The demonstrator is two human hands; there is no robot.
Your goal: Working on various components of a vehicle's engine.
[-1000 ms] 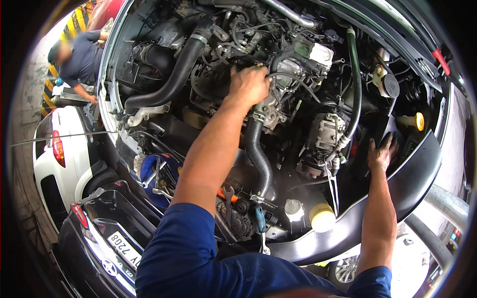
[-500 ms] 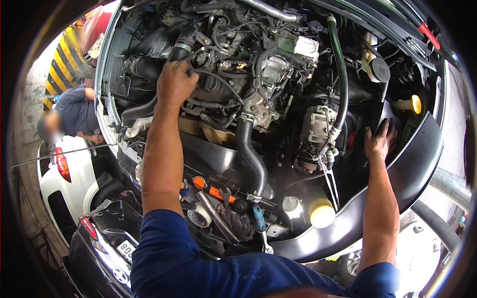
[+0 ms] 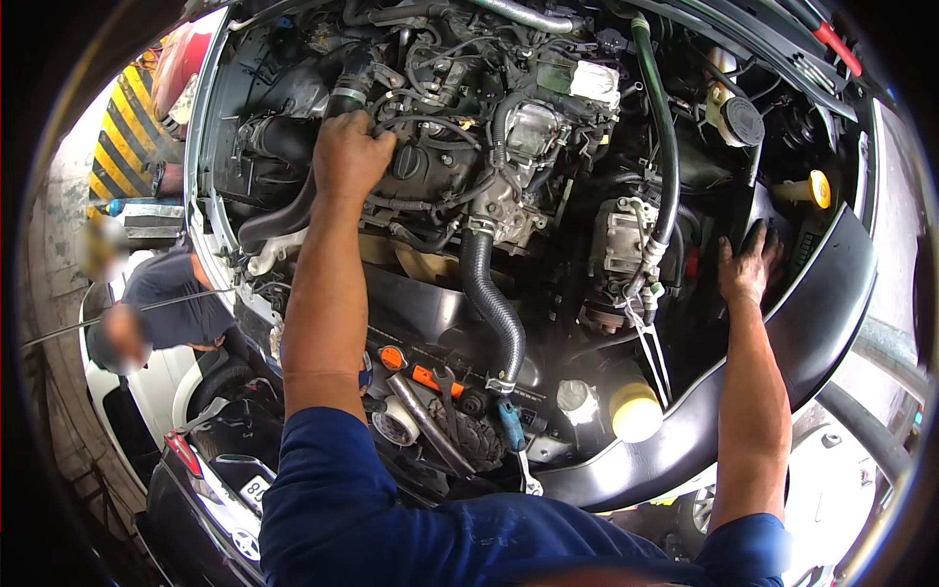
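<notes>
My left hand (image 3: pixel 352 161) is closed round a thick black hose (image 3: pixel 349 96) on the left of the engine, just below its metal clamp. The hose's lower run (image 3: pixel 277 223) comes out under my wrist and bends away to the left. Beside my knuckles is the dark engine cover with a round black oil filler cap (image 3: pixel 410 163). My right hand (image 3: pixel 751 266) lies with its fingers stretched out on the dark inner side of the right fender, below a yellow cap (image 3: pixel 818 190). It holds nothing that I can see.
A ribbed black hose (image 3: pixel 486 293) runs down the middle. At the front edge lie a wrench (image 3: pixel 448 401), a metal tube (image 3: pixel 427 428), a blue-handled tool (image 3: pixel 511 427) and a yellow-lidded container (image 3: pixel 636 411). A co-worker (image 3: pixel 176 298) stands at left among parked cars.
The co-worker on the left has moved nearer, and other things behind that person have come into view. My head view has shifted slightly; both my hands keep their places.
</notes>
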